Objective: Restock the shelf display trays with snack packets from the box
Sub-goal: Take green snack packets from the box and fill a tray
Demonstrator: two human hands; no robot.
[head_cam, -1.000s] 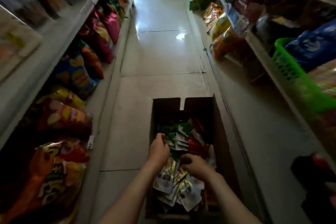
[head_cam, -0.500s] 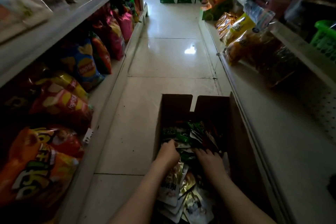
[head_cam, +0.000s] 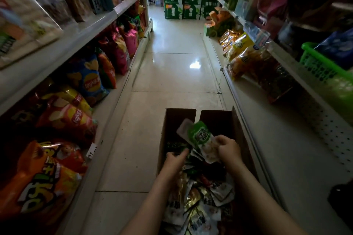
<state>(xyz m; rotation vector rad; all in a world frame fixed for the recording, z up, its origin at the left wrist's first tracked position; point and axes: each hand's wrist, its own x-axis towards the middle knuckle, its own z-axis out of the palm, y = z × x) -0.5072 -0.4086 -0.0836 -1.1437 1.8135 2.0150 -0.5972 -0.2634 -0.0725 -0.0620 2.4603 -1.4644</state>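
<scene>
Grips with the right hand [head_cam: 228,149] a small fan of green-and-white packets [head_cam: 198,135], pinched at their near edges and held clear above the middle of the box [head_cam: 179,118], splayed up and to the left. Reaches with the left hand [head_cam: 174,161] down into the left side of the box, fingers curled onto dark green packets [head_cam: 176,146] there; cannot tell in the dim light whether pinching or only touching. Below both, a loose heap of packets [head_cam: 206,196] lying crosswise in the near half of the box, itself on the floor tight against the base of the right shelf.

Judging by looks: light, flat foil pouches, glossy and likely slick against one another, so liable to slide out of a fanned bunch if held by one corner only. Soft enough to bend, stiffer at the sealed edges than in the filled middle. Probably safe to squeeze firmly, though hard to be sure.

Best taken several at once across a sealed short edge, thumb on top and fingers beneath, squared into a stack before lifting. Worth keeping like colours together for the trays.

Possible destination: a green basket [head_cam: 317,65] on the right shelf, well apart from the box and higher. Along the left shelves, only chip bags [head_cam: 86,80], no part of this job.
</scene>
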